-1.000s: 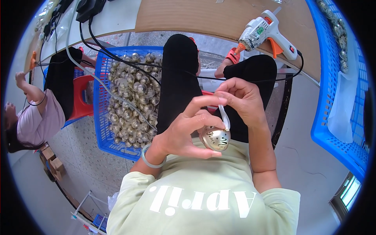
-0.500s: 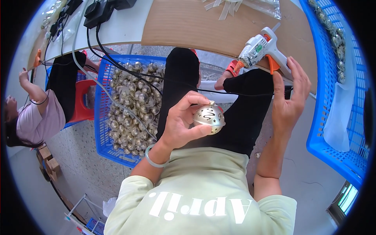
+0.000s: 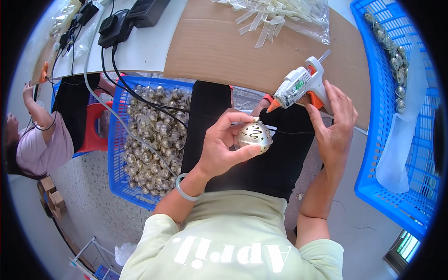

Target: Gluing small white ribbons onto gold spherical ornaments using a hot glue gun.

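My left hand (image 3: pixel 221 147) is closed round a shiny pale-gold ball ornament (image 3: pixel 256 136) above my lap, pinching it between thumb and fingers. Dark squiggles and stars mark its surface, and a small knob tops it. My right hand (image 3: pixel 337 123) is at a white and orange hot glue gun (image 3: pixel 298 84), thumb and fingers on either side of the handle. A clear glue stick (image 3: pixel 325 55) pokes out of the gun's back end. Its orange nozzle points down-left, past the table edge toward the ornament, with a gap between them.
A blue basket (image 3: pixel 113 154) full of similar ornaments (image 3: pixel 156 130) stands left of my legs. Black cables (image 3: pixel 106 60) hang across it. Another blue basket (image 3: pixel 368 154) is at the right. Cardboard (image 3: pixel 210 42) covers the table, with a bag of ribbons (image 3: pixel 298 18). A co-worker (image 3: pixel 46 140) sits at far left.
My view has shifted, so the table appears lower. My right hand sits closer round the gun's handle, and the nozzle has come nearer the ornament. The left hand keeps its hold.
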Tool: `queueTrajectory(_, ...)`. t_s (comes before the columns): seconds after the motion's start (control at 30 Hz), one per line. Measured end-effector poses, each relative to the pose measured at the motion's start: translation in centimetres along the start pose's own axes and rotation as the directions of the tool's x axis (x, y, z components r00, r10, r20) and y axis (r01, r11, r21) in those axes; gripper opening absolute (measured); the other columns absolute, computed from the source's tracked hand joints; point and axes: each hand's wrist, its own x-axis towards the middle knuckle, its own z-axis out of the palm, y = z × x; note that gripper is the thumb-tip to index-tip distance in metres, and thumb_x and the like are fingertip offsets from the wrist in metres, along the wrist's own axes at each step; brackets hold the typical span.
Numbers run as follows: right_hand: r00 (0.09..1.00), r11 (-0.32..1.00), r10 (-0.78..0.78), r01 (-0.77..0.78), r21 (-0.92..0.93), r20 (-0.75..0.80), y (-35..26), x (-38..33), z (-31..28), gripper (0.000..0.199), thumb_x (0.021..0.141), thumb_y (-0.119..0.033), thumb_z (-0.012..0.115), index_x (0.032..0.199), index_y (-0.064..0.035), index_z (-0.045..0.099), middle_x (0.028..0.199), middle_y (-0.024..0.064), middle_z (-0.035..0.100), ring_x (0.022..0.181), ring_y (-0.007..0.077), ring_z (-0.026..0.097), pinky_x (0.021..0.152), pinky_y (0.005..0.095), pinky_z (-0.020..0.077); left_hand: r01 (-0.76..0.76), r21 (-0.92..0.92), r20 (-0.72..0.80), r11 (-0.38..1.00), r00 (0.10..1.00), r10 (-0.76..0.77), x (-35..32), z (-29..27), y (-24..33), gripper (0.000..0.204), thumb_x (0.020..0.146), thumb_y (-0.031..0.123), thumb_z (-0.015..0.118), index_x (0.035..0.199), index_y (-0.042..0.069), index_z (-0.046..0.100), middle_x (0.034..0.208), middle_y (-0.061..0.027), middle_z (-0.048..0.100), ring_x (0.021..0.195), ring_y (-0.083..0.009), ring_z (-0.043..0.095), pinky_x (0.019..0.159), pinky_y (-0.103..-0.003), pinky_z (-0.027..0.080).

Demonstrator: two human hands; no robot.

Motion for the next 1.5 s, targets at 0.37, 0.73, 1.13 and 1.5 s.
queueTrajectory(0.37, 0.993, 0.997, 0.022, -0.014, 0.071, -0.114, 0.2, 0.2, 1.0, 0.047, 0.083, -0.011, 0.080, 0.129, -0.0114, 0.069, 0.124, 0.0101, 0.067, 0.119, 0.0265, 0.060, 0.102, 0.0418, 0.0459, 0.048, -0.059, -0.058, 0.997, 0.997, -0.051, 2.3, 1.2, -0.4, 0.055, 0.080, 0.013, 0.085, 0.124, -0.002, 0.056, 0.116, -0.0074, 0.053, 0.108, -0.0173, 0.061, 0.094, -0.031, 0.052)
queueTrajectory(0.73, 0.981, 0.996, -0.036, 0.050, 0.071, -0.190, 0.3, 0.1, 1.2, 0.046, 0.081, -0.008, 0.081, 0.126, -0.0073, 0.071, 0.116, 0.0112, 0.069, 0.110, 0.0254, 0.063, 0.098, 0.0399, 0.0474, 0.046, -0.057, -0.060, 0.997, 0.997, -0.049, 2.3, 1.2, -0.8, 0.056, 0.079, 0.009, 0.086, 0.125, -0.002, 0.056, 0.117, -0.0076, 0.053, 0.109, -0.0183, 0.062, 0.095, -0.032, 0.052)
queueTrajectory(1.13, 0.973, 0.991, -0.025, 0.054, 0.122, -0.227, -0.2, -0.5, 1.7, 0.053, 0.075, -0.005, 0.085, 0.126, -0.0100, 0.070, 0.113, 0.0098, 0.070, 0.109, 0.0250, 0.063, 0.094, 0.0417, 0.0469, -0.038, 0.066, -0.057, 0.997, 0.997, 0.042, 2.2, 0.8, -0.9, 0.054, 0.076, 0.001, 0.085, 0.121, 0.000, 0.056, 0.127, -0.0103, 0.054, 0.112, -0.0212, 0.065, 0.089, -0.031, 0.062)
queueTrajectory(1.5, 0.976, 0.996, -0.027, 0.046, 0.082, -0.218, -0.6, -0.9, 1.6, 0.048, 0.080, -0.006, 0.082, 0.127, -0.0091, 0.071, 0.116, 0.0103, 0.069, 0.109, 0.0252, 0.063, 0.094, 0.0389, 0.0495, 0.005, 0.132, -0.085, 0.991, 0.996, 0.007, 2.1, 0.6, -1.1, 0.057, 0.073, 0.006, 0.089, 0.120, 0.002, 0.058, 0.125, -0.0094, 0.055, 0.108, -0.0197, 0.066, 0.084, -0.029, 0.064)
